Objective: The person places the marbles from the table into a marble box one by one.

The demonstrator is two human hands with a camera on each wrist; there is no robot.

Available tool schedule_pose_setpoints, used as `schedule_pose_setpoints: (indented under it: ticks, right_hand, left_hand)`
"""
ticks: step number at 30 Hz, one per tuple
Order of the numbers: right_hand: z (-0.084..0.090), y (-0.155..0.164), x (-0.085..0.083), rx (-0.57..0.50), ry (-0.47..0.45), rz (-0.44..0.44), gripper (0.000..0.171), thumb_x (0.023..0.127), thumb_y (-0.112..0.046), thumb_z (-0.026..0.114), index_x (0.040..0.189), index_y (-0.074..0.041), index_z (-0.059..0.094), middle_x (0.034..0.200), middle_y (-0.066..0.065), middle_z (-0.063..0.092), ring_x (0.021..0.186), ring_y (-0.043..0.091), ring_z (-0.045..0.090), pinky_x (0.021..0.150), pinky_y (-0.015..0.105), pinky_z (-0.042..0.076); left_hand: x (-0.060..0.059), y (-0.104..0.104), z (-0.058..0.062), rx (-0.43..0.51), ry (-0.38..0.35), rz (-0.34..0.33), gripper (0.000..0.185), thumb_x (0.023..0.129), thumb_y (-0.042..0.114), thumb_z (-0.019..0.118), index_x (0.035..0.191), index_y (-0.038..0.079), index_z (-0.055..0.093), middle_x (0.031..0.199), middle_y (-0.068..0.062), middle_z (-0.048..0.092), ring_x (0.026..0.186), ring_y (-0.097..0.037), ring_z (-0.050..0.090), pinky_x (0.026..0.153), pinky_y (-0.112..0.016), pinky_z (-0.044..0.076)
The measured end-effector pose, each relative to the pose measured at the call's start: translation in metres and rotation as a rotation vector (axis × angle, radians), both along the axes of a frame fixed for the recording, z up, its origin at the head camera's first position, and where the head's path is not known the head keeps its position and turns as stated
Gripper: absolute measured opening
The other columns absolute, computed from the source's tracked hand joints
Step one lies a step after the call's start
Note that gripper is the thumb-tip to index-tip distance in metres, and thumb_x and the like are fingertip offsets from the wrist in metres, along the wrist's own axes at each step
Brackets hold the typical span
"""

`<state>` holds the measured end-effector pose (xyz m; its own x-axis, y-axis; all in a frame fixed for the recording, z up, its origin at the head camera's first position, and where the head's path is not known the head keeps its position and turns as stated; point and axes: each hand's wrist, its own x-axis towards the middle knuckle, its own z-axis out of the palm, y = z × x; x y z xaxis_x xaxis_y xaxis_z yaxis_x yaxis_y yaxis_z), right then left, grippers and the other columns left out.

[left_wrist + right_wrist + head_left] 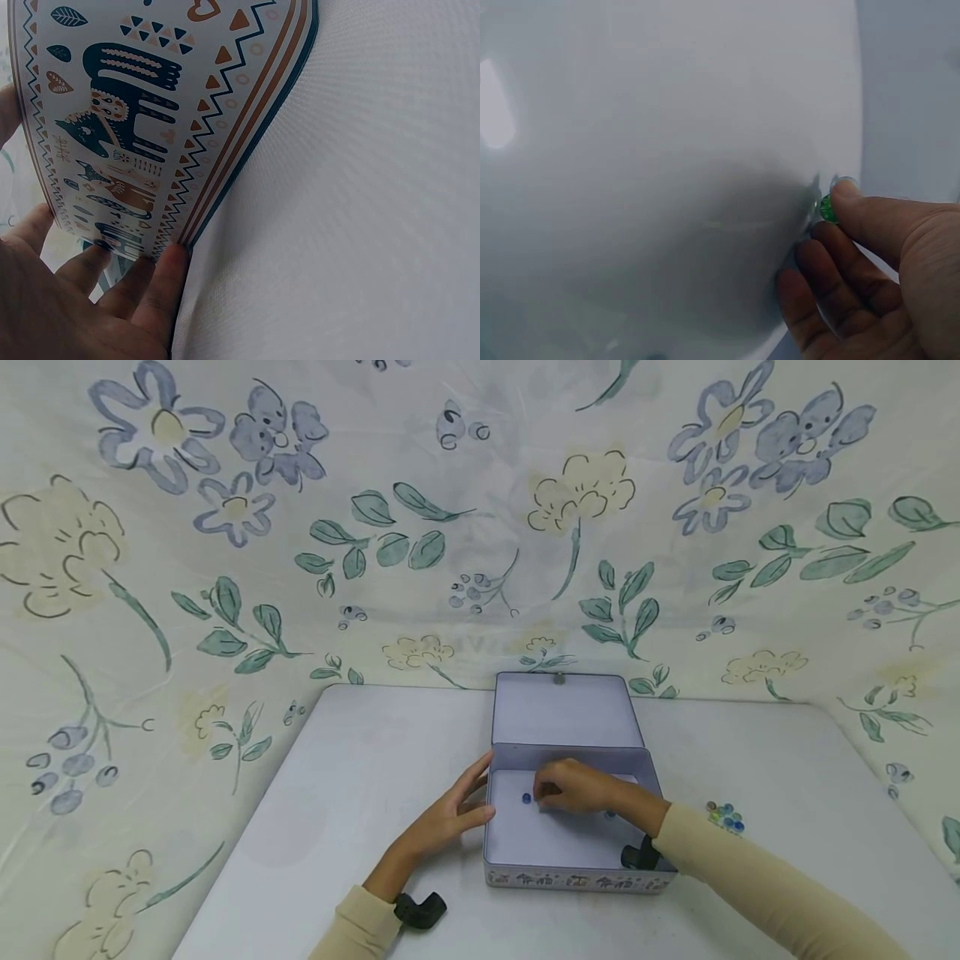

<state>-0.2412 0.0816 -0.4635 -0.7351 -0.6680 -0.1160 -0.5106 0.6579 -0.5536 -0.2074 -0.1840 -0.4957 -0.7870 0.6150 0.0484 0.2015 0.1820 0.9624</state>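
Observation:
A hinged metal box stands on the table, its lid tipped back. My left hand rests its fingers and thumb against the box's left side. In the left wrist view, extended fingers touch the wall printed with animals. Inside the box, my right hand is low over the floor. The right wrist view shows its thumb and index finger pinching a green marble. Just left of the right hand lies a blue marble; another dark marble shows below the wrist.
A cluster of several coloured marbles lies on the white table, right of the box and behind the right sleeve. Flower-printed cloth hangs behind the table. A black camera mount sits at the left wrist.

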Motion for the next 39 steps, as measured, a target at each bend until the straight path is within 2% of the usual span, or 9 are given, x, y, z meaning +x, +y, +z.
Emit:
schedule_pose_setpoints:
  ticks: [10, 16, 23, 33, 39]
  right_hand:
    - [-0.002, -0.003, 0.003, 0.025, -0.004, -0.002, 0.007, 0.088, -0.012, 0.075, 0.094, -0.013, 0.073, 0.09, -0.006, 0.068, 0.08, 0.002, 0.059, 0.075, 0.019, 0.054]
    - [-0.005, -0.006, 0.006, 0.035, -0.002, -0.007, 0.007, 0.087, -0.012, 0.076, 0.093, -0.014, 0.073, 0.09, -0.006, 0.068, 0.08, 0.002, 0.059, 0.075, 0.019, 0.054]
    - [-0.002, -0.008, 0.007, 0.024, -0.007, -0.005, 0.007, 0.087, -0.011, 0.075, 0.094, -0.013, 0.073, 0.089, -0.006, 0.068, 0.079, 0.002, 0.058, 0.074, 0.018, 0.054]
    - [0.002, -0.009, 0.007, 0.019, 0.024, 0.008, 0.01, 0.086, -0.011, 0.077, 0.096, -0.011, 0.073, 0.09, -0.004, 0.069, 0.08, 0.003, 0.059, 0.075, 0.019, 0.055]
    - [0.008, -0.009, 0.01, 0.003, 0.014, -0.021, 0.017, 0.086, -0.014, 0.078, 0.102, -0.01, 0.073, 0.097, -0.001, 0.068, 0.082, 0.006, 0.058, 0.073, 0.02, 0.054]
  left_hand:
    - [0.001, -0.003, -0.005, 0.013, -0.009, -0.008, 0.082, 0.099, 0.033, 0.06, 0.162, 0.026, 0.008, 0.17, -0.005, 0.002, 0.153, -0.045, 0.015, 0.117, -0.063, 0.032]
    - [0.004, -0.005, -0.007, 0.005, -0.004, -0.004, 0.081, 0.1, 0.032, 0.06, 0.162, 0.027, 0.008, 0.17, -0.005, 0.002, 0.153, -0.045, 0.016, 0.117, -0.063, 0.031]
    - [0.005, -0.007, -0.003, -0.007, 0.008, 0.0, 0.08, 0.1, 0.029, 0.059, 0.162, 0.032, 0.009, 0.17, -0.003, 0.002, 0.153, -0.044, 0.016, 0.117, -0.062, 0.032]
    - [0.004, -0.008, 0.001, -0.007, -0.001, -0.002, 0.08, 0.1, 0.03, 0.059, 0.162, 0.03, 0.008, 0.17, -0.001, 0.003, 0.153, -0.042, 0.016, 0.118, -0.061, 0.031]
    - [0.005, -0.008, -0.001, -0.008, -0.003, -0.007, 0.081, 0.099, 0.033, 0.06, 0.162, 0.031, 0.009, 0.17, 0.0, 0.003, 0.153, -0.041, 0.017, 0.117, -0.061, 0.032]
